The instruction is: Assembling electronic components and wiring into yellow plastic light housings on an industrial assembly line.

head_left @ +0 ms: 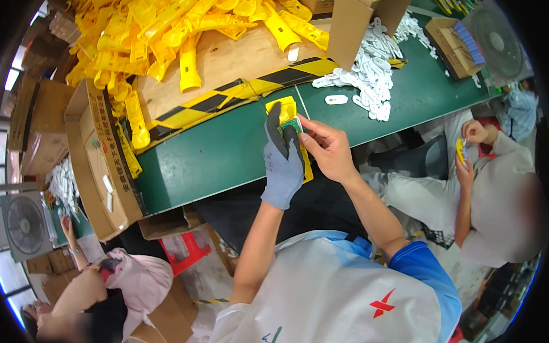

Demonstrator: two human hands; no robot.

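Note:
My left hand (280, 162), in a grey-blue work glove with dark fingertips, is closed around a long yellow plastic housing (288, 103). The housing stands tilted just over the table's front edge. Inside it shows a small green circuit board (292, 124), with my gloved thumb against it. My right hand (328, 146) is bare. Its thumb and index finger pinch at the board's right side, where a thin white edge shows; whether they grip a white part or the board itself is hard to make out.
A heap of yellow housings (155, 30) covers the wooden board behind black-and-yellow tape. White oval parts (368, 74) spill from a tipped carton (366, 17) on the green table (208, 168). An open carton (96, 159) stands left. Co-workers sit on both sides, the right one holding a yellow piece (461, 151).

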